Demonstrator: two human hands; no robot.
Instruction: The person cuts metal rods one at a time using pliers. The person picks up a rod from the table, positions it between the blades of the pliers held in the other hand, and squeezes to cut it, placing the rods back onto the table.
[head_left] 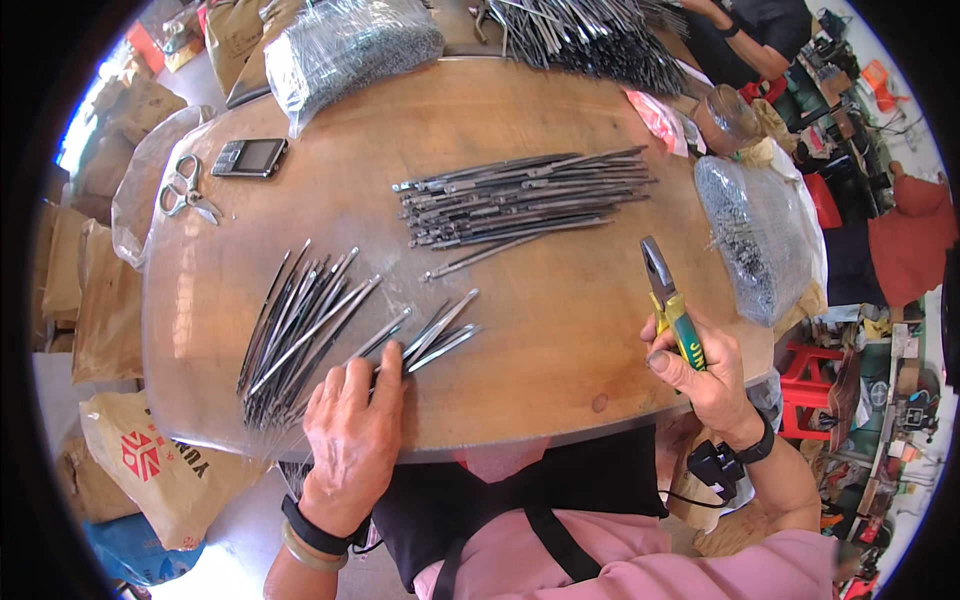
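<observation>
Bags: clear bag (310, 60) of metal pieces (375, 70) at the table's (560, 340) far edge, left; filled clear packet (760, 235) by the right edge
Right hand (712, 378): closed round pliers (686, 335) — over near-right corner
Left hand (350, 422): fingers loosely bent, touching loose strips (440, 347) toward near edge — grip unclear
Surface: brown; dark bundle (520, 200) mid-table
Room: red stool (808, 385) beyond right edge

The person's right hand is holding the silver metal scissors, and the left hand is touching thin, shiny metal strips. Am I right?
Not quite: in the head view, the right hand holds metal pliers with green-and-yellow handles, not the silver metal scissors, which lie on the smooth brown tabletop. The left hand is indeed touching thin, shiny metal strips.
</observation>
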